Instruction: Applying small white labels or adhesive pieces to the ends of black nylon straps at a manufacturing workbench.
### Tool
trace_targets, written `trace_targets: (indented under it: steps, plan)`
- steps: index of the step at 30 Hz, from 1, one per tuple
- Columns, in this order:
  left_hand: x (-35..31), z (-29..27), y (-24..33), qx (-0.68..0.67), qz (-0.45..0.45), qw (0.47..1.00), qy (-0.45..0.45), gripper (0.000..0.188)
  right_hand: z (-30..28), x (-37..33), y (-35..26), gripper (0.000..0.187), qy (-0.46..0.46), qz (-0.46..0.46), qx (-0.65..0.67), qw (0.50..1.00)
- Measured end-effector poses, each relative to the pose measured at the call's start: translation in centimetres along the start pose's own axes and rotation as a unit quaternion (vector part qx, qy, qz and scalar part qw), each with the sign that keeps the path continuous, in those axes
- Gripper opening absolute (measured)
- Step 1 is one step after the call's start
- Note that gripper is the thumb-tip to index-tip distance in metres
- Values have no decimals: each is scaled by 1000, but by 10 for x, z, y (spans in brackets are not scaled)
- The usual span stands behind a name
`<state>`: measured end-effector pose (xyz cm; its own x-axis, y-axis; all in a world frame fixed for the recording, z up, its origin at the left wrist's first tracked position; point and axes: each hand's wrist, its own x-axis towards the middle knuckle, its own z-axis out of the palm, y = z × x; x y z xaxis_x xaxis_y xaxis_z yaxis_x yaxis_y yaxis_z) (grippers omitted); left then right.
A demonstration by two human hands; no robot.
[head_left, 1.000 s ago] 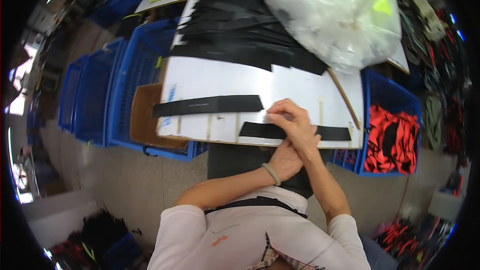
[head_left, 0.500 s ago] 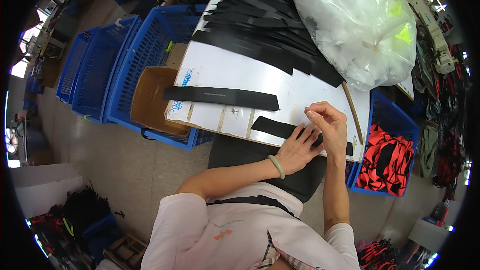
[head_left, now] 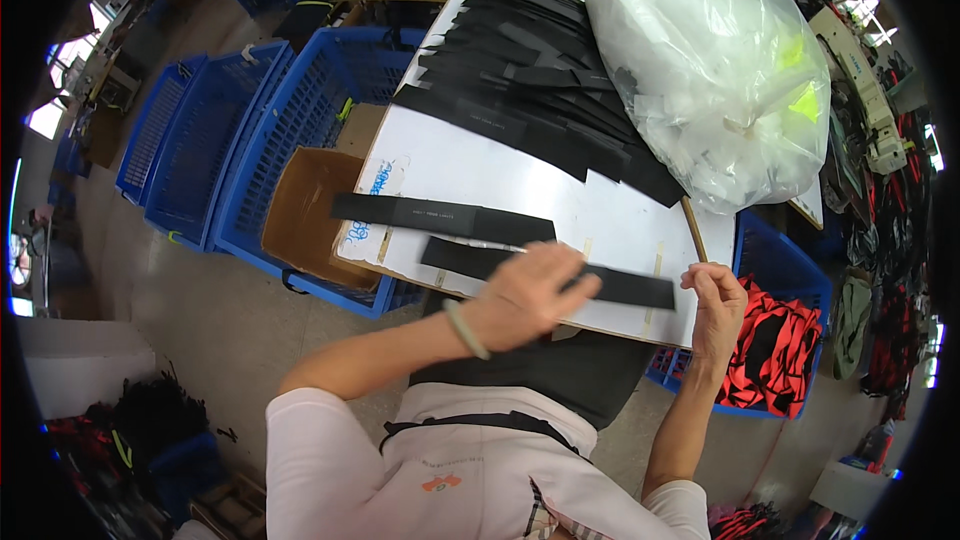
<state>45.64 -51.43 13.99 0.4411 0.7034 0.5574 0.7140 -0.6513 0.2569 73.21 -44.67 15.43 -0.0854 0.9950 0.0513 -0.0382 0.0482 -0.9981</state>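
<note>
A plain black strip [head_left: 632, 286] lies along the near edge of the white table. My left hand [head_left: 530, 292] is over the middle of this strip and covers part of it. Motion smears its fingers, so whether they grip the strip is unclear. By the table's right edge, my right hand [head_left: 716, 308] is raised with thumb and fingertips pinched together; anything between them is too small to make out. A second black strip [head_left: 440, 217] with small pale print lies just beyond the first, its left end jutting over the table's edge.
Many black strips [head_left: 540, 80] are piled at the far side of the table [head_left: 470, 162]. Beside them sits a big clear bag [head_left: 710, 80] of white material. A wooden stick [head_left: 694, 230] lies at right. Blue crates [head_left: 262, 155] and a cardboard box [head_left: 310, 210] stand left; red-black pieces [head_left: 775, 350] fill another crate.
The near strip has slid left along the table. My left hand has moved left with it, and my right hand has moved right, away from the left. The view has shifted slightly.
</note>
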Motion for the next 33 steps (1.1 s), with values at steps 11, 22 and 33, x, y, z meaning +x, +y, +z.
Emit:
trace_targets:
  steps: [11,22,33]
  plan:
    - [-89,-50,-115,37,-134,988,-69,39,97,56,25,13,-121,-26,-119,985]
    - [-81,-36,-138,77,-87,992,-46,39,220,129,77,30,-104,-377,-482,784]
    - [16,-31,-58,-697,-348,553,297,45,147,46,13,23,-83,-488,-393,775]
